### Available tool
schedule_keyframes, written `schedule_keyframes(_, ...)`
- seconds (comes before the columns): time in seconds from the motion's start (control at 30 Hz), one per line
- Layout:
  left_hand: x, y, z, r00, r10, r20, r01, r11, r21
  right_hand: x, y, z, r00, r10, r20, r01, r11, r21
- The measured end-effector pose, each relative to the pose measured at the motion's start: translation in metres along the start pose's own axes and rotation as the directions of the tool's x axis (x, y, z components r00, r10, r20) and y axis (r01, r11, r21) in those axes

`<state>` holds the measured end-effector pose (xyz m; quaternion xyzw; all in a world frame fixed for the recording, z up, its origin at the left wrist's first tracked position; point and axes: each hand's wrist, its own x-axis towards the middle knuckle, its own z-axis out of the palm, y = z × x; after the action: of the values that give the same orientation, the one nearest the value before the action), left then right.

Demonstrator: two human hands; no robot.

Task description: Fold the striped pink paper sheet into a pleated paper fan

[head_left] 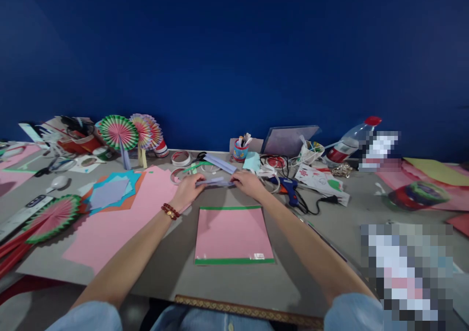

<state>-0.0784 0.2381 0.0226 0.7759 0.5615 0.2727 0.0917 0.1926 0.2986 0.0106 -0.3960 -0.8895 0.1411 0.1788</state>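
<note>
Grip: left hand (188, 189) and right hand (251, 183), centre of the frame, each pinching 1 end of a lilac paper strip (216, 181). Strip: between the 2 hands, long axis left to right across the frame; neither hand clearly nearer. Just above it in the frame: 1 second lilac strip (219, 163), slanting down toward the right hand; contact cannot be told. Lower centre: 1 pink sheet (234, 235), 2 green edges, flat on the grey table (234, 283).
</note>
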Motion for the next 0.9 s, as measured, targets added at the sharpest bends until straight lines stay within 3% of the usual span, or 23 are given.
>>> schedule_keyframes(0.17, -0.004, 0.003, -0.014, 0.996, 0.005, -0.087, -0.001, 0.999, 0.048, -0.003, -0.008, -0.004, 0.998, -0.008, -0.064, 0.013, 0.998, 0.069)
schedule_keyframes(0.3, -0.009, 0.025, -0.018, 0.994, 0.105, -0.041, -0.103, 0.993, 0.051, -0.002, -0.034, -0.008, 0.994, -0.043, -0.100, 0.063, 0.977, 0.204)
schedule_keyframes(0.47, -0.016, 0.053, -0.019, 0.986, 0.167, -0.007, -0.167, 0.986, -0.013, -0.015, -0.054, -0.011, 0.993, 0.091, -0.078, -0.042, 0.876, 0.481)
schedule_keyframes(0.57, -0.023, 0.056, -0.022, 0.992, 0.121, 0.041, -0.112, 0.978, -0.175, -0.034, -0.053, -0.014, 0.990, 0.135, -0.049, -0.089, 0.846, 0.525)
schedule_keyframes(0.7, -0.036, 0.048, -0.028, 0.986, -0.027, 0.165, 0.094, 0.903, -0.419, -0.060, -0.046, -0.021, 0.983, 0.181, -0.009, -0.143, 0.807, 0.572)
schedule_keyframes(0.9, -0.051, 0.033, -0.022, 0.961, -0.115, 0.253, 0.230, 0.841, -0.490, -0.080, -0.039, -0.022, 0.971, 0.236, 0.032, -0.212, 0.794, 0.569)
